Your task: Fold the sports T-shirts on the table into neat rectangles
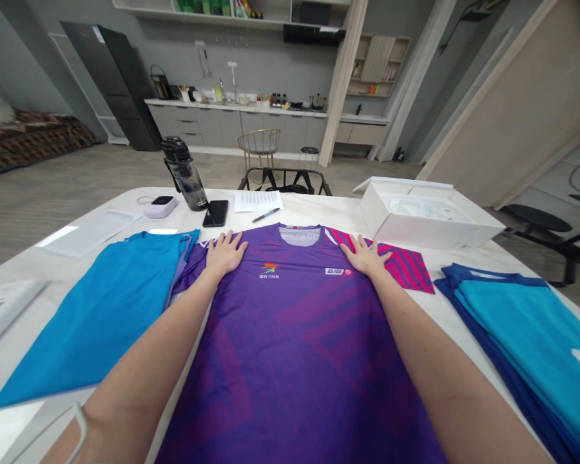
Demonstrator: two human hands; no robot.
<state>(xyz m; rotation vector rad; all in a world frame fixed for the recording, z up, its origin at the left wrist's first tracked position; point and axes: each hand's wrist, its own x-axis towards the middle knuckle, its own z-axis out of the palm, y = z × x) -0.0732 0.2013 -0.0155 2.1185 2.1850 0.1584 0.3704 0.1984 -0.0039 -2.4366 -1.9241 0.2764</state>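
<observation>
A purple T-shirt [299,335] with pink stripes lies spread out on the white table [328,206], its collar at the far side. My left hand [225,252] rests flat on its left shoulder, fingers apart. On the right shoulder, beside the pink-striped sleeve [410,267], my right hand [366,256] presses down with spread fingers. Part of the left sleeve reaches toward a folded blue shirt [106,316] at the left. To the right sits a stack of folded blue shirts [526,335]. The purple shirt's lower end runs out of view.
Beyond the shirt are a water bottle [186,174], a phone [216,213], a lilac device [161,206], a printed paper [258,201] and a pen [265,215]. An open white box [430,225] stands at the back right. At far left lies a white box [7,312].
</observation>
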